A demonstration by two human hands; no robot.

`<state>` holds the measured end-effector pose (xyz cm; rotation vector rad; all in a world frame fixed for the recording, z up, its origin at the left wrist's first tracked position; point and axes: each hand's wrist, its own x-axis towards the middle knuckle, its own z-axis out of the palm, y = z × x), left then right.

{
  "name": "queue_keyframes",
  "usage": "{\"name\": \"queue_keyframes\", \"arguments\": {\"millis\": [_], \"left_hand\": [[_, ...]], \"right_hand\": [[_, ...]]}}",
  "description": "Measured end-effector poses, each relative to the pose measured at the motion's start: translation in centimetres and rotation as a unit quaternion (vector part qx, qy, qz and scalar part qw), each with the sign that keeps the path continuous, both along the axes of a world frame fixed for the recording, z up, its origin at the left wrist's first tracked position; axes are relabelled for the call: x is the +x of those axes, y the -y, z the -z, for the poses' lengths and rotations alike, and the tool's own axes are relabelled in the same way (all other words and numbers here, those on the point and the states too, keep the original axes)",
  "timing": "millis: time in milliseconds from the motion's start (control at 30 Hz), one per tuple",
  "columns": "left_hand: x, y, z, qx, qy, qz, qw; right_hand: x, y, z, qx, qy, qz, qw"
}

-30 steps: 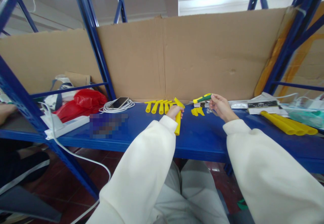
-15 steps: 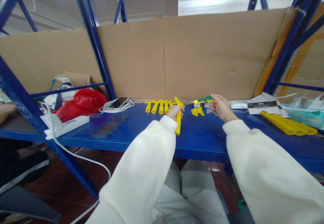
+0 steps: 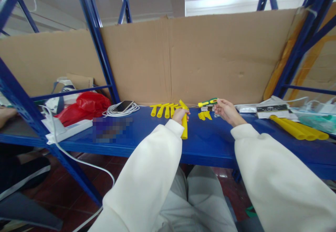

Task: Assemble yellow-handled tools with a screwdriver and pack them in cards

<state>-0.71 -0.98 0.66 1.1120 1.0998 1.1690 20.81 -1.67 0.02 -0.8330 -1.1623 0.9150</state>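
My left hand is closed around a yellow tube-shaped part, whose wide end points toward me and whose top tilts to the left. A green and yellow screwdriver lies nearly level, its thin shaft reaching the part beside my left fingers. Whether the tip sits in a screw is too small to tell. At the handle's far end, the fingertips of my right hand grip the screwdriver. Several similar yellow parts stand in a row left of my left hand. Small yellow pieces lie between my hands.
Three yellow tubes lie at the right near a black and white box. To the left are a coiled white cable with a phone on it, a power strip and a red bag. Cardboard walls the back.
The screwdriver handle has turned and shifted slightly left, showing more yellow. My right fingers have slid toward its end and opened a little. My left hand and the yellow part have barely moved.
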Motion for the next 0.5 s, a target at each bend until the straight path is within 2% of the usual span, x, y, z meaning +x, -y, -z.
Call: {"name": "queue_keyframes", "arguments": {"millis": [167, 500], "left_hand": [[0.01, 0.00, -0.01, -0.005, 0.000, 0.010, 1.000], [-0.01, -0.11, 0.07, -0.004, 0.015, 0.022, 1.000]], "right_hand": [[0.10, -0.21, -0.12, -0.005, -0.030, 0.032, 0.999], [-0.10, 0.29, -0.31, -0.009, -0.016, 0.063, 0.998]]}}
